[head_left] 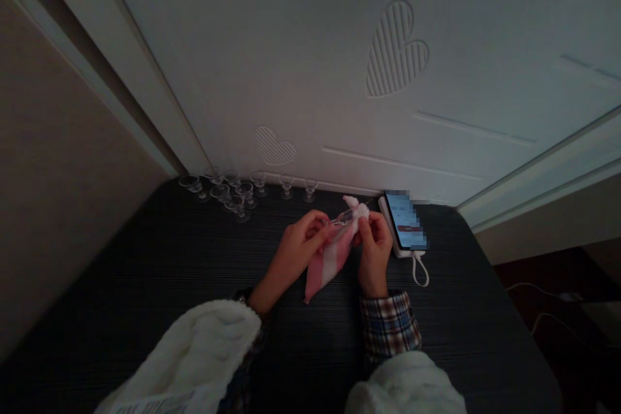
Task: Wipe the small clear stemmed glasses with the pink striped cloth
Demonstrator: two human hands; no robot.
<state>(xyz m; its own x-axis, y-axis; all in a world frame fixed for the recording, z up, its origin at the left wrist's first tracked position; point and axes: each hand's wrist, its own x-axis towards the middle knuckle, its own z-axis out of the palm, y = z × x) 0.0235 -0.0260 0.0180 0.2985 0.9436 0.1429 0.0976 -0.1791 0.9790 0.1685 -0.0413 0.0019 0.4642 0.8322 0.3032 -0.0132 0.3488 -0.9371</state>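
Pinching small glass (345, 215) left of phone (406, 221): left hand (309, 233) at one end, apparently steadying it; right hand (375, 244) fingers pinching cloth (331, 263) against the other.

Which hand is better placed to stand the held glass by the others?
Left hand, probably: it holds the glass by one end and is nearer the other glasses. The right hand pinches the cloth at the far end, nearer the phone.
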